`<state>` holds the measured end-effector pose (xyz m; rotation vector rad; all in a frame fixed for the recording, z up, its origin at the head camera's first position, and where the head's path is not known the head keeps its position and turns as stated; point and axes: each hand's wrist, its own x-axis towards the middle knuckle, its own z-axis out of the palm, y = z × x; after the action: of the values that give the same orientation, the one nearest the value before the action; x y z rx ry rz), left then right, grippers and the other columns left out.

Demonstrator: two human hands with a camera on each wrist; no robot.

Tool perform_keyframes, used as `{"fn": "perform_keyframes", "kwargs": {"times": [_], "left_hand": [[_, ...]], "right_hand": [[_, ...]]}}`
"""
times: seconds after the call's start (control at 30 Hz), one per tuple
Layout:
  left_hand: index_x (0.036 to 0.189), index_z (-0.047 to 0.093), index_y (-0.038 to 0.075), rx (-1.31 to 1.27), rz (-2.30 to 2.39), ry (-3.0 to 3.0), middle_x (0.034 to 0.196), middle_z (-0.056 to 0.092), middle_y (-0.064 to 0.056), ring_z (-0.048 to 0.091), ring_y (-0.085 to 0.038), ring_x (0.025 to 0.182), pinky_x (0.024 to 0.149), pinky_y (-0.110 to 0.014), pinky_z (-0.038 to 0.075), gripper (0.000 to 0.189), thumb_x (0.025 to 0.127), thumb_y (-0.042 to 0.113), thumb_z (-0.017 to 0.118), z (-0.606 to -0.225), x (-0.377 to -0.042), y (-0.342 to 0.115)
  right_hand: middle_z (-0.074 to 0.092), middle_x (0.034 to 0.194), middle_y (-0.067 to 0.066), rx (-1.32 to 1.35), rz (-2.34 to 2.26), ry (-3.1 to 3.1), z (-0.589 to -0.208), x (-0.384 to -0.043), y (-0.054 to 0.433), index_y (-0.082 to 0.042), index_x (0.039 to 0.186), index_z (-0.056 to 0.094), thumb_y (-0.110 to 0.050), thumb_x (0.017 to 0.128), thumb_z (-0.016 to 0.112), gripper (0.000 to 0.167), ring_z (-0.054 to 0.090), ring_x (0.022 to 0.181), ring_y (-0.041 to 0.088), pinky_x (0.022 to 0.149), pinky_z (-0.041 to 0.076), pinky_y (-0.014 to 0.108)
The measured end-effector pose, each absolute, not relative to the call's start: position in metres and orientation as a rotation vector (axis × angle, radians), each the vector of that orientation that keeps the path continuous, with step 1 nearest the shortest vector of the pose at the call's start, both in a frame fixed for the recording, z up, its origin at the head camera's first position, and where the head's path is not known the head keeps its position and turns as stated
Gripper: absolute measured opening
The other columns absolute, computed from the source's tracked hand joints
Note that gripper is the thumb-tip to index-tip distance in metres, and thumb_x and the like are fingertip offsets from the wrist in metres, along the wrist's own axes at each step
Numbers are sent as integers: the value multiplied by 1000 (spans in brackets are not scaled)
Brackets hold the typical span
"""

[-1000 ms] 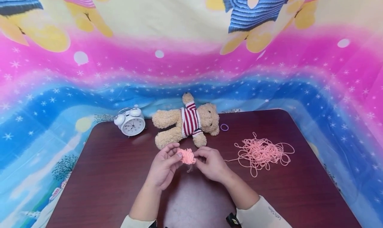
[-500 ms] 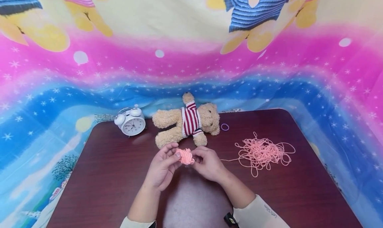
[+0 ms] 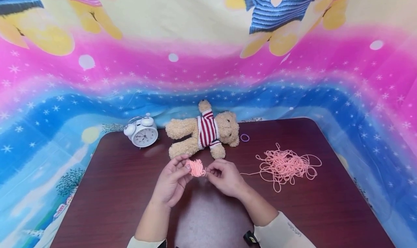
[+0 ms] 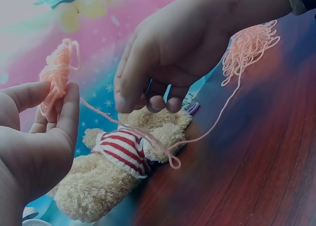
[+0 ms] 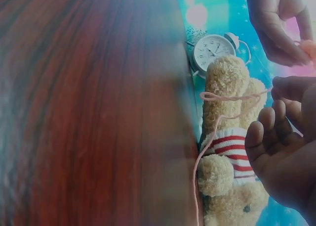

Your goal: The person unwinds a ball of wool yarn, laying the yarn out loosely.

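My left hand (image 3: 169, 184) pinches a small wound bundle of peach-pink yarn (image 3: 197, 168) between thumb and fingers, above the middle of the table. Just to its right, my right hand (image 3: 228, 179) pinches the yarn strand close to the bundle with thumb and forefinger. In the left wrist view a twisted loop of the yarn strand (image 4: 173, 160) hangs below the right hand, and the strand runs on to the loose yarn pile (image 3: 288, 164) at the right. The right wrist view shows the right hand's other fingers (image 5: 269, 119) loosely curled.
Behind the hands a teddy bear (image 3: 208, 132) in a red-and-white striped shirt lies on its back. A white alarm clock (image 3: 143, 134) stands at the back left of the dark wooden table (image 3: 120, 197). A purple ring (image 3: 244, 137) lies beside the bear's head.
My left hand has moved left with the yarn bundle, widening the gap to the right hand. My right hand has shifted slightly left. The yarn pile stays put.
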<state>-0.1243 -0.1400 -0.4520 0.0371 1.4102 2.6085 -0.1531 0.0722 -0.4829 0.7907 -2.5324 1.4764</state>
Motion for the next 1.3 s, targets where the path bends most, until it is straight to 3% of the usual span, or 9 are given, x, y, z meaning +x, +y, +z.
{"fn": "perform_keyframes", "kwargs": {"times": [0.2, 0.27, 0.43, 0.7, 0.93, 1.07, 1.3], "left_hand": [[126, 54, 7, 62, 2650, 1365, 103, 60, 0, 65, -11, 91, 83, -27, 59, 32, 98, -8, 56, -453, -125, -145], [124, 54, 8, 65, 2658, 1343, 102, 61, 0, 65, -11, 91, 82, -27, 59, 31, 98, -8, 57, -453, -125, -145], [122, 56, 10, 80, 2649, 1318, 103, 63, -1, 65, -12, 91, 82, -26, 59, 31, 97, -8, 59, -453, -124, -142], [124, 56, 9, 90, 2647, 1367, 103, 62, -1, 65, -12, 91, 83, -28, 60, 32, 97, -8, 57, -455, -124, -146], [126, 56, 7, 42, 2637, 1444, 101, 63, 0, 65, -11, 89, 82, -26, 59, 34, 96, -8, 60, -458, -125, -156], [132, 51, 1, -15, 2622, 1483, 100, 63, 0, 65, -11, 88, 81, -26, 58, 38, 96, -7, 61, -461, -124, -162], [134, 44, -5, -59, 2634, 1508, 101, 62, 0, 65, -11, 90, 83, -27, 58, 40, 97, -9, 59, -466, -124, -175]], "right_hand": [[61, 84, -10, 767, 1492, -2517, -483, -154, 77, -18, 87, 73, -10, 88, 80, 10, 57, 72, 7, 62, 52, 24], [64, 89, -7, 772, 1504, -2509, -482, -155, 75, -16, 93, 74, -10, 86, 82, 12, 59, 75, 11, 64, 54, 25], [67, 108, 0, 814, 1513, -2503, -480, -155, 66, -9, 114, 76, -9, 82, 84, 34, 65, 88, 18, 73, 58, 30], [68, 105, 0, 849, 1464, -2456, -479, -155, 62, -10, 96, 78, -7, 87, 79, 9, 62, 82, 11, 69, 55, 23], [68, 103, -5, 785, 1515, -2466, -474, -154, 82, -15, 96, 79, -14, 91, 80, 5, 64, 79, 7, 67, 56, 25], [68, 103, -3, 771, 1581, -2450, -475, -154, 97, -13, 96, 79, -13, 92, 81, 5, 68, 68, 9, 63, 57, 25], [67, 98, -9, 709, 1487, -2475, -475, -155, 121, -19, 94, 79, -14, 91, 81, 6, 66, 79, 6, 67, 56, 24]]}}
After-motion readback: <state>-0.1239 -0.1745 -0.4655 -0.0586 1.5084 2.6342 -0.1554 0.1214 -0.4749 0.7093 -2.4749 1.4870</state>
